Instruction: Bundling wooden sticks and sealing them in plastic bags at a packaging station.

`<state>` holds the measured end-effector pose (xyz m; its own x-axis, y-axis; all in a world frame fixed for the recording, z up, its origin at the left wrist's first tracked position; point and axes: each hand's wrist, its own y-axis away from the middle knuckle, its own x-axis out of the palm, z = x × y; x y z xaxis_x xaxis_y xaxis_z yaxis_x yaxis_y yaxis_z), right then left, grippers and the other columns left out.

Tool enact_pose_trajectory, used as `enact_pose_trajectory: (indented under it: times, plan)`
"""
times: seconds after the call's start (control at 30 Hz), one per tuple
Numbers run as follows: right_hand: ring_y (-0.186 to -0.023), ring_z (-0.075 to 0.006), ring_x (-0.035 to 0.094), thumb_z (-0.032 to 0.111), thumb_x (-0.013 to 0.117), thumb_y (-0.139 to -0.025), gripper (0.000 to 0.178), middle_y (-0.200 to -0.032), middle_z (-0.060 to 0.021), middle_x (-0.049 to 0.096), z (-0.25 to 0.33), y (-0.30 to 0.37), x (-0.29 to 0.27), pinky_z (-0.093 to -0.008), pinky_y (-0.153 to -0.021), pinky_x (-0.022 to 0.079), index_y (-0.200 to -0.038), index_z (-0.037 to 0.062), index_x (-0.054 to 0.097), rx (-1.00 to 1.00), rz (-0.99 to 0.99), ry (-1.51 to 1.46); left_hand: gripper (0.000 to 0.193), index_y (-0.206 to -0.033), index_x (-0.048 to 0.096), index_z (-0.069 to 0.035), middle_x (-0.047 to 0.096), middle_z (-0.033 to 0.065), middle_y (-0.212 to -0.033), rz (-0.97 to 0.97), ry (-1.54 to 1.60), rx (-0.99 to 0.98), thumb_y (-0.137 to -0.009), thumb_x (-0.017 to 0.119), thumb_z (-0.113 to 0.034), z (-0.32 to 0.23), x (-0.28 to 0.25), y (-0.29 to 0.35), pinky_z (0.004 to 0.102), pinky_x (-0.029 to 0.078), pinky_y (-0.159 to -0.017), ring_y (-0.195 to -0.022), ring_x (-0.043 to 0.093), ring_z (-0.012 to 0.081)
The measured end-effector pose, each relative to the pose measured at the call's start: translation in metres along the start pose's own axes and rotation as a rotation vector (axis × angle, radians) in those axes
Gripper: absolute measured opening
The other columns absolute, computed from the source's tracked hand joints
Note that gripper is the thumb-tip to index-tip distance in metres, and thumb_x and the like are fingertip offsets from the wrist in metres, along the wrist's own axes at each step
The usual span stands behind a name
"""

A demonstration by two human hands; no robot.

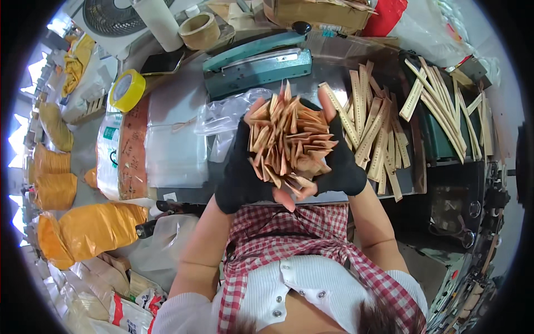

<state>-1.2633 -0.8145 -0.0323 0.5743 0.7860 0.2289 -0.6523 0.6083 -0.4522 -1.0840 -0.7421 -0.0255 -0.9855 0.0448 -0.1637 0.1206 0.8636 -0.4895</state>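
Note:
Between both hands, in black fingerless gloves, is a thick bundle of wooden rulers (290, 139), seen mostly end-on, the ends fanned unevenly. My left hand (243, 167) is wrapped round the left side and my right hand (340, 158) round the right. Fingers of both meet below the bundle, near the apron. Just right of my right hand, loose wooden rulers (380, 136) with printed scales lie in a criss-cross pile on the table. One ruler (338, 113) leans beside my right fingertips. Crumpled clear plastic (225, 114) lies left of the bundle.
Behind the bundle stands a teal impulse sealer (258, 69). A stack of clear bags (177, 147), yellow tape (127, 91) and a phone (162, 62) are on the left. More rulers (439, 106) rest on a dark green surface at right. Orange wrapped packages (92, 231) sit lower left.

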Motion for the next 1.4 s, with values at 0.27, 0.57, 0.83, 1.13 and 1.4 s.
enact_pose_trajectory:
  times: [0.27, 0.57, 0.83, 1.13, 1.4]
  plan:
    - [-0.127, -0.024, 0.037, 0.012, 0.085, -0.056, 0.118, -0.146, -0.0152, 0.026, 0.006, -0.021, 0.008, -0.0332, -0.101, 0.035, -0.147, 0.0071, 0.009, 0.266, -0.128, 0.096, 0.106, -0.135, 0.028, 0.001, 0.044, 0.0143, -0.131, -0.21, 0.502, -0.449, -0.055, 0.088, -0.034, -0.005, 0.008, -0.009, 0.0365, 0.034, -0.105, -0.121, 0.046, 0.0271]
    - [-0.109, -0.0177, 0.054, 0.026, 0.08, -0.06, 0.079, -0.119, -0.0111, 0.058, -0.047, 0.0, -0.012, -0.0323, -0.096, 0.04, -0.127, -0.0028, 0.05, 0.346, 0.187, -0.021, 0.051, -0.122, 0.049, -0.002, 0.057, 0.0055, -0.111, -0.063, 0.917, -0.909, -0.076, 0.068, -0.014, 0.013, 0.019, 0.037, 0.0297, 0.045, -0.089, -0.101, 0.057, 0.0156]
    - [-0.093, -0.0256, 0.06, 0.025, 0.072, -0.064, 0.041, -0.097, -0.0173, 0.062, -0.058, 0.016, -0.02, -0.0363, -0.084, 0.045, -0.093, -0.0042, 0.065, 0.292, 0.252, -0.33, 0.041, -0.115, 0.052, -0.005, 0.056, 0.0022, -0.1, -0.161, 0.973, -0.749, -0.082, 0.067, -0.023, 0.0, 0.031, 0.061, 0.0265, 0.047, -0.08, -0.091, 0.056, 0.011]
    - [-0.088, -0.0276, 0.06, 0.024, 0.066, -0.074, 0.03, -0.096, -0.0197, 0.059, -0.056, 0.042, -0.019, -0.037, -0.075, 0.049, -0.09, -0.0001, 0.058, 0.203, 0.226, -0.413, 0.011, -0.09, 0.063, -0.01, 0.057, 0.0097, -0.088, -0.516, -0.96, -0.1, -0.08, 0.062, -0.008, 0.02, 0.011, 0.057, 0.0325, 0.046, -0.068, -0.078, 0.057, 0.0259]
    - [-0.09, -0.0275, 0.06, 0.024, 0.066, -0.075, 0.035, -0.095, -0.0168, 0.058, -0.084, 0.069, -0.047, -0.036, -0.077, 0.05, -0.098, -0.0004, 0.056, 0.259, 0.211, -0.54, 0.022, -0.096, 0.058, -0.007, 0.057, 0.0038, -0.095, -0.296, -0.443, -0.89, -0.075, 0.062, -0.002, 0.05, 0.004, 0.101, 0.0279, 0.043, -0.075, -0.093, 0.053, 0.0174]
